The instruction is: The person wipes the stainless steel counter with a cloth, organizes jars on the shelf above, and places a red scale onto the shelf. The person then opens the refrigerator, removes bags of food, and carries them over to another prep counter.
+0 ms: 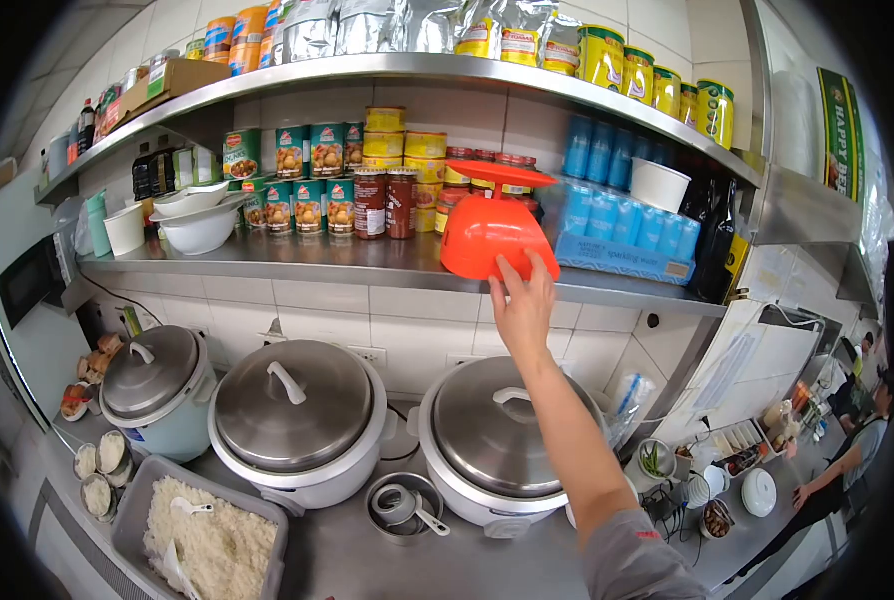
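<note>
Your right hand [523, 312]: fingers spread, touching red scale [487, 235], upper centre, at shelf [317, 257] edge | your left hand: out of frame, can't tell

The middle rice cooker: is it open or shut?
Shut: the steel lid sits on the white cooker, no gap showing.

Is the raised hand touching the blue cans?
No, the right hand has its fingers on the red-orange scale, beside the blue cans.
</note>
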